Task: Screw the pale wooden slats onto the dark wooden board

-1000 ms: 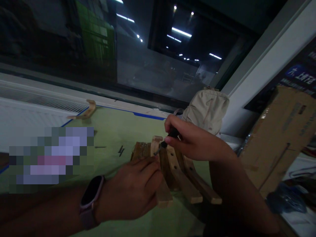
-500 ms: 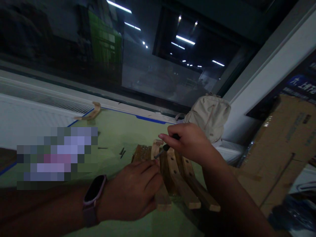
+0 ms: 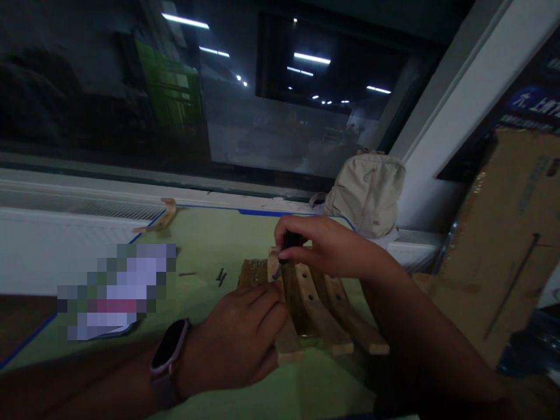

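My right hand [image 3: 321, 245] is closed round the dark handle of a screwdriver [image 3: 292, 239]. Its shaft slants down to the leftmost of three curved wooden pieces [image 3: 291, 350]. My left hand [image 3: 245, 332], with a smartwatch [image 3: 170, 353] on the wrist, wraps over that same piece. Its fingertips press close to the screwdriver's tip; whether a screw is there I cannot tell. To the right lie the middle wooden piece [image 3: 324, 321] and the right wooden piece [image 3: 361, 326], both with dark holes. All three rest across a brown block wrapped in shiny tape [image 3: 252, 271].
Several loose screws [image 3: 221, 277] lie on the green table [image 3: 210, 233], left of the block. A partly blurred phone-like object [image 3: 122, 297] is further left. Another curved wooden piece [image 3: 164, 217] sits at the far-left corner. A beige backpack [image 3: 367, 189] and a cardboard box [image 3: 494, 245] stand behind and right.
My right hand has shifted slightly left, and the screwdriver now stands more upright over the left wooden piece. My left hand keeps its hold. The view has tilted a little.
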{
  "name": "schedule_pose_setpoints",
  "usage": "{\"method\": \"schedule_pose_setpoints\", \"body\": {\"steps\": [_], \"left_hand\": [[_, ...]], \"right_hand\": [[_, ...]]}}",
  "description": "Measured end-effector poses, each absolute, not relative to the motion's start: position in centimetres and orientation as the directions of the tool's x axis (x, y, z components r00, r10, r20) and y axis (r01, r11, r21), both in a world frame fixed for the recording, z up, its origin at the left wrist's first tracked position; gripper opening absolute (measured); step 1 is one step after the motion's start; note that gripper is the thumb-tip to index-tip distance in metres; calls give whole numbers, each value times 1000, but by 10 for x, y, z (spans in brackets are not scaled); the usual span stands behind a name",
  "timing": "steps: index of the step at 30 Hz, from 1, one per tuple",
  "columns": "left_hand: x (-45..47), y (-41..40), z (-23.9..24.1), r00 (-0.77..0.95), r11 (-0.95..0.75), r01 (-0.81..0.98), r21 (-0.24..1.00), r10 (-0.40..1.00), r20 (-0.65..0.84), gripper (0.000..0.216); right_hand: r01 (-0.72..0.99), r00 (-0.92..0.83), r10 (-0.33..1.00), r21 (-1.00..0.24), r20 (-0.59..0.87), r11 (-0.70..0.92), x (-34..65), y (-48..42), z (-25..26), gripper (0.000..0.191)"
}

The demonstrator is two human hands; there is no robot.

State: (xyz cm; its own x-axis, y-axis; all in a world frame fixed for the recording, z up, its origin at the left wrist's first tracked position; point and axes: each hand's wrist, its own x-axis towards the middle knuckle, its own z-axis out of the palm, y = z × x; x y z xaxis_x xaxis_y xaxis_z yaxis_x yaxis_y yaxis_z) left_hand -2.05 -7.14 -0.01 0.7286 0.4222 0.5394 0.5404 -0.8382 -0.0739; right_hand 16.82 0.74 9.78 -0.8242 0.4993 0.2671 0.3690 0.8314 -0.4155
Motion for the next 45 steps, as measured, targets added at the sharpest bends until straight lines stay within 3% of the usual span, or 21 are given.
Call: {"method": "schedule_pose_setpoints", "body": {"steps": [4,8,11,14,18,23,26,30,35,38,45], "left_hand": [[-22,-70,10,762,-836,548,20,509,401,26],[-25,-68,10,750,-827,551,113,550,368,32],[-32,-68,-1,727,-839,527,137,529,438,43],[-40,-69,-15,711,-857,508,85,473,520,52],[-48,-67,-26,732,-879,475,52,427,531,60],[-57,-64,-29,785,-905,421,54,394,477,70],[-59,-63,-29,797,-916,395,71,381,469,67],[-62,-60,-30,794,-923,370,104,372,480,61],[-63,-58,-32,800,-931,334,149,363,478,58],[-63,-57,-32,795,-926,341,163,377,475,57],[-62,-57,-28,804,-923,336,190,386,453,56]], "right_hand": [[461,-774,544,-300,325,835,161,11,91,19],[480,-787,532,-231,312,846,158,5,92,28],[430,-814,503,-282,289,858,162,6,95,40],[343,-857,452,-383,247,858,169,10,97,47],[246,-853,418,-466,313,850,174,14,96,48],[302,-796,468,-418,383,857,169,17,90,29],[333,-751,499,-404,432,852,165,18,84,32],[222,-774,405,-391,487,893,167,18,77,38],[-22,-796,381,-652,470,758,166,21,67,37],[-36,-764,460,-741,453,670,160,22,62,31],[305,-581,558,-477,592,824,159,14,66,30]]}}
